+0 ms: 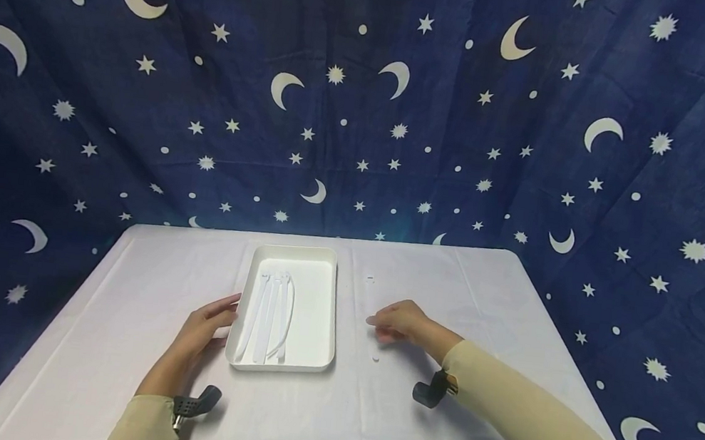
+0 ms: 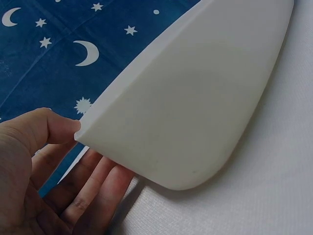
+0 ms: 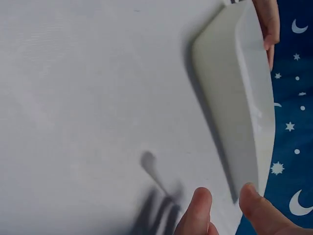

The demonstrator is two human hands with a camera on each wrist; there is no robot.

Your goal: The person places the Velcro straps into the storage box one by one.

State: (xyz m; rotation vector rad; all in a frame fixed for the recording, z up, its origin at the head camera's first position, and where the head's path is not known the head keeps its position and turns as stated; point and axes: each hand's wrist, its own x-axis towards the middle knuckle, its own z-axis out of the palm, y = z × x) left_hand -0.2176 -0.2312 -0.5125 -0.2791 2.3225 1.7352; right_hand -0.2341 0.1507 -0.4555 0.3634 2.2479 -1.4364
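A white rectangular tray (image 1: 334,318) stands on the table, holding several slender white strips (image 1: 265,318) side by side, one of them bowed. At its left side my left hand (image 1: 206,326) grips the tray; in the left wrist view the thumb (image 2: 63,128) is on the rim and the other fingers pass beneath the edge. To the right of the tray my right hand (image 1: 403,322) hovers over the cloth. Its thumb and finger (image 3: 195,208) are apart in the right wrist view, with nothing visible between them. A small white piece (image 1: 376,359) lies just nearer than that hand.
A tiny pale item with a dark mark (image 1: 370,279) lies beyond my right hand. White cloth (image 1: 280,420) covers the table. Behind it hangs a dark blue curtain (image 1: 364,106) with moons and stars. Each wrist carries a black camera mount (image 1: 431,391).
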